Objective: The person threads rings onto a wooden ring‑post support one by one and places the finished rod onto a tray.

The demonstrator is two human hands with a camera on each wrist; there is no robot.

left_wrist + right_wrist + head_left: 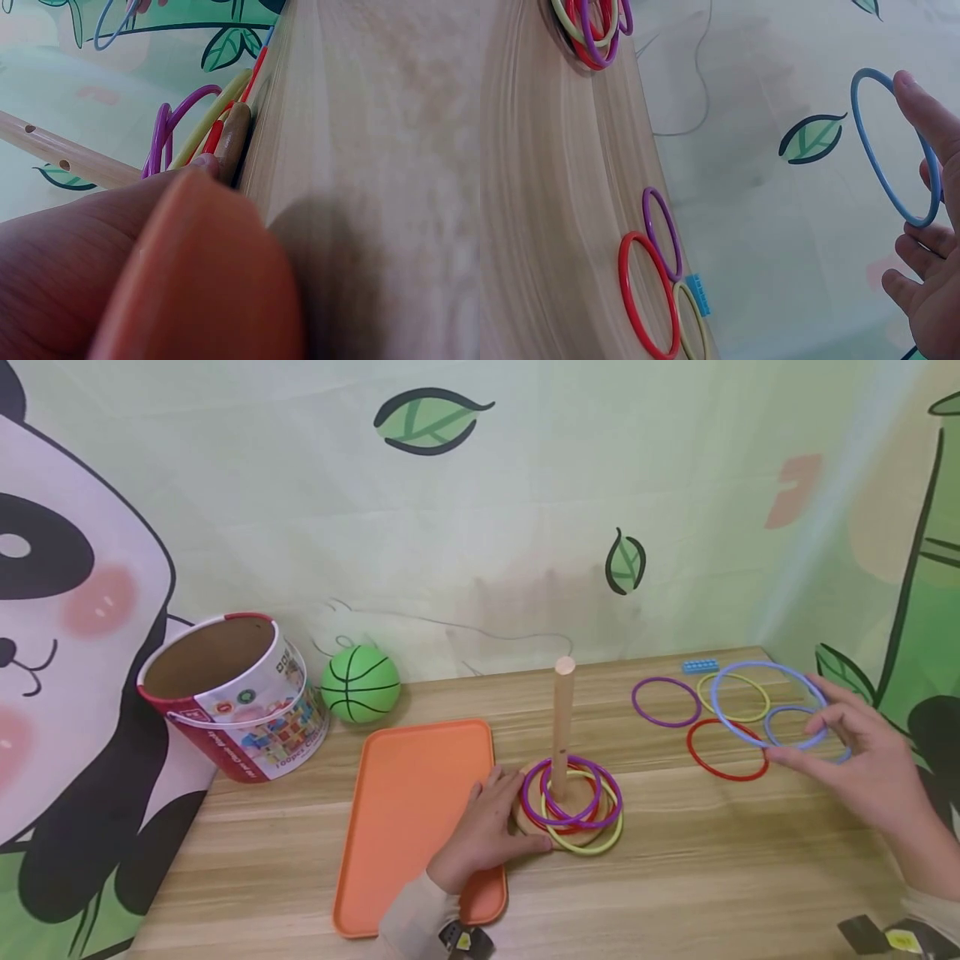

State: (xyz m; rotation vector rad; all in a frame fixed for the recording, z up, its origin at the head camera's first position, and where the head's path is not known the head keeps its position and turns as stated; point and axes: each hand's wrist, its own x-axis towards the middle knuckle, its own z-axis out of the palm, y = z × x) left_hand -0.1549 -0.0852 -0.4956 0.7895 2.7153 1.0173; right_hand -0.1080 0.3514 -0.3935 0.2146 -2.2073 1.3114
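Upright on the table stands a wooden peg (562, 718) on a round wooden base (577, 792). Purple (621, 802), red and yellow-green rings (588, 852) lie in an overlapping pile about its foot. From the left my left hand (483, 827) grips the base's edge, thumb at the near side and fingers at the far side. Raised at the right, my right hand (870, 760) pinches a blue ring (713, 693) between thumb and fingers; in the right wrist view the ring (877, 169) is clear of the table.
Below the raised ring lie purple (635, 702), red (727, 776), yellow-green and blue rings, with a small blue toy brick (701, 667) behind them. An orange tray (420, 793) extends under the left forearm. A green ball (362, 684) and an open bucket (247, 718) stand at the back left.
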